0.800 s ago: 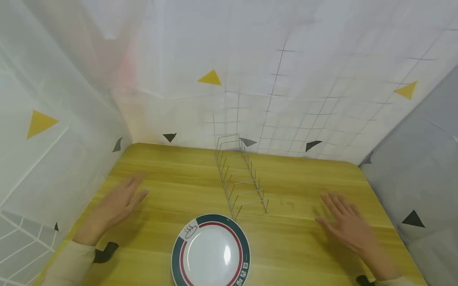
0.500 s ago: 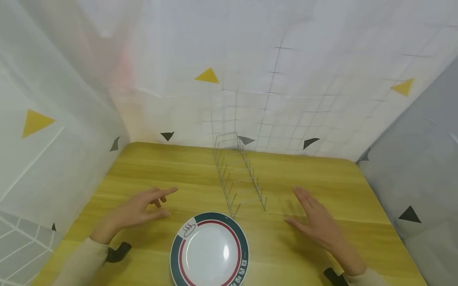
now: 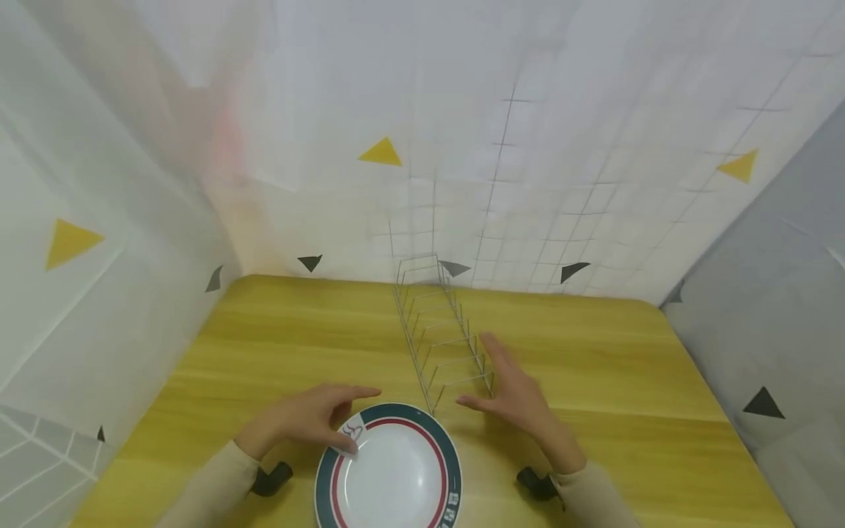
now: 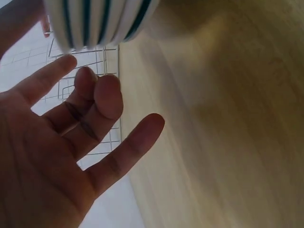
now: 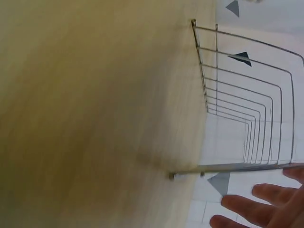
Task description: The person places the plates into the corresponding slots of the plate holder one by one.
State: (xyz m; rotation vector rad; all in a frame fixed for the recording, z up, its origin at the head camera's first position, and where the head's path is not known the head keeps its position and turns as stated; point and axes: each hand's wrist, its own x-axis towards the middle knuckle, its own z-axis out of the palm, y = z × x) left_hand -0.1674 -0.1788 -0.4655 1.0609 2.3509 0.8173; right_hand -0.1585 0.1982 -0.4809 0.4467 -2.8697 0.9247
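A stack of white plates [image 4: 102,21] with green-striped rims shows edge-on in the left wrist view. From above, the top plate [image 3: 396,477] has a green rim and a red ring. My left hand [image 3: 300,418] is at its left side, thumb overlapping the rim in the head view, fingers loosely bent and gripping nothing. Behind the plates stands a metal wire dish rack [image 3: 454,342] with a row of upright loops. My right hand [image 3: 521,396] is beside the rack's near right corner, fingers extended and holding nothing.
The yellow wooden table [image 3: 627,367] has rounded far corners. White sheeting [image 3: 594,125] with black and yellow triangles rises behind it and along both sides. The rack's far end reaches the table's back edge.
Both hands have moved inward from the table's sides, the left to the plates' rim and the right to the rack's near end. Plates and rack stay in place.
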